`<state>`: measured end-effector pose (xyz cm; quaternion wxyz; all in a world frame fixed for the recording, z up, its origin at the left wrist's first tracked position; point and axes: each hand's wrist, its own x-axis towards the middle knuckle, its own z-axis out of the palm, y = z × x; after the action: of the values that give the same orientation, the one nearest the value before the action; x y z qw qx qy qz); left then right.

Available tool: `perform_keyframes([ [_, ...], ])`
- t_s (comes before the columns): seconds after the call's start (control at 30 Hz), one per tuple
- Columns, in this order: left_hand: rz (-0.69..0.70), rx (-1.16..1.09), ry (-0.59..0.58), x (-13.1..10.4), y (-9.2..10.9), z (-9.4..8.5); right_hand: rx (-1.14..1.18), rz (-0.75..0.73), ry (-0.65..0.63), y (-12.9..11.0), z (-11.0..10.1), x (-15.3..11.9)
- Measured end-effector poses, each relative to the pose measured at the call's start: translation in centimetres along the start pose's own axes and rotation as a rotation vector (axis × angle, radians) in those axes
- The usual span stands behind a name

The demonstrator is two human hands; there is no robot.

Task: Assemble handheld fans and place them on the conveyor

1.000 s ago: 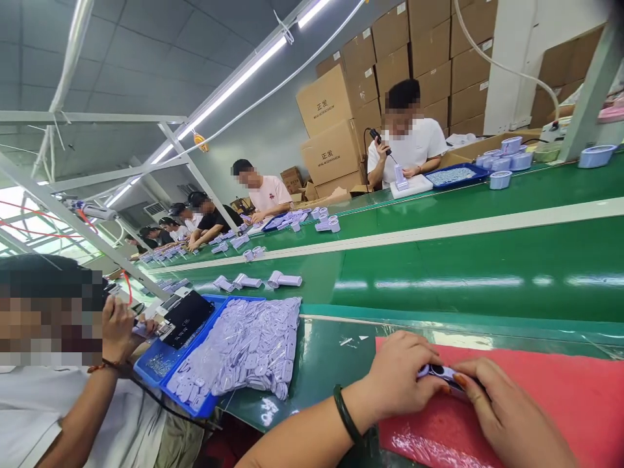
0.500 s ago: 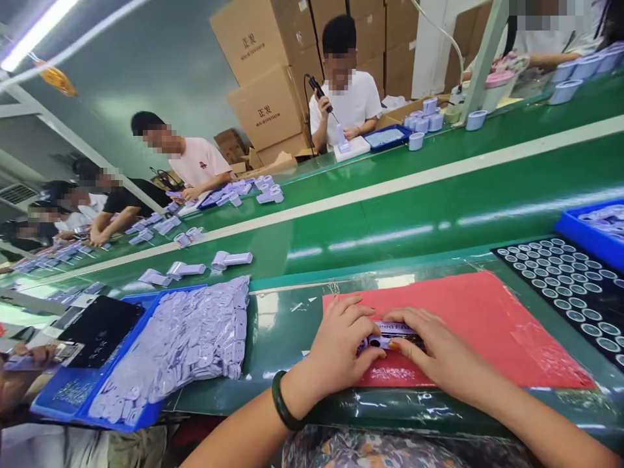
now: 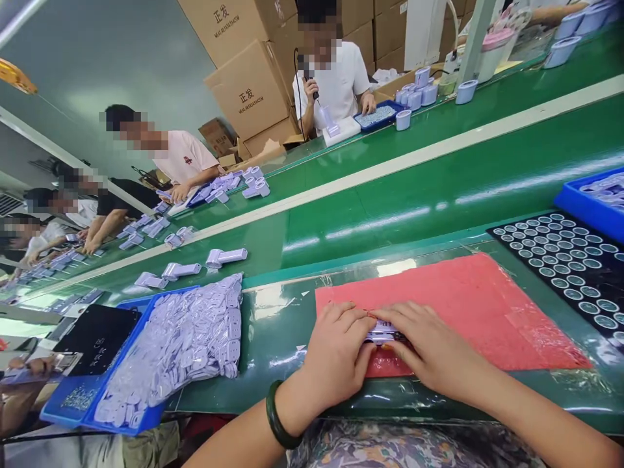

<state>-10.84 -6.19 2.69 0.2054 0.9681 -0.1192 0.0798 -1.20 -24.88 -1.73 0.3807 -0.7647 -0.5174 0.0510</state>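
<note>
Pinned a small lilac part (image 3: 383, 333) against the near edge of the red mat (image 3: 463, 305) with both hands. Curled the left hand (image 3: 336, 354) half-closed over the part's left end, fingers bent and thumb tucked in beneath. Laid the right hand (image 3: 429, 348) flatter over the right end, fingers stretched across it, so that only a strip of the part showed between the two. Judged to be a pressing or fitting-together step, done down on the mat rather than in the air. Judged also that a next move called for a firm grip from both sides and a look at the covered face, hidden here under the fingers. Left of the mat, found a blue bin (image 3: 58, 413) heaped with flat lilac pieces (image 3: 185, 344), spilling up to its rim. Right of the mat, found a black tray (image 3: 604, 286) set with rows of small rings (image 3: 560, 260), most pockets filled. Beyond that tray, saw a second blue bin (image 3: 585, 208) with more lilac parts, cut off at the frame edge. Behind the mat, noted the green conveyor belt (image 3: 439, 195), with other people at work along its far side.
</note>
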Motion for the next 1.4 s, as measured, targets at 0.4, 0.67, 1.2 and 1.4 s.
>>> perform_keyframes([
  [0.4, -0.121, -0.193, -0.021, 1.0, 0.4, -1.2, 0.135, 0.066, -0.027, -0.1, -0.6, 0.4],
  [0.67, -0.178, -0.163, -0.062, 1.7, 0.3, -1.4, 0.188, 0.138, -0.062, 0.6, -0.6, 1.3],
  [1.2, 0.199, 0.435, -0.240, 7.5, -5.3, -4.7, -0.163, 0.318, 0.220, 3.7, -7.5, -5.3],
  [1.4, 0.180, 0.795, 0.008, 18.4, -17.3, -6.5, -0.494, 0.547, 0.399, 6.8, -14.5, -8.8],
])
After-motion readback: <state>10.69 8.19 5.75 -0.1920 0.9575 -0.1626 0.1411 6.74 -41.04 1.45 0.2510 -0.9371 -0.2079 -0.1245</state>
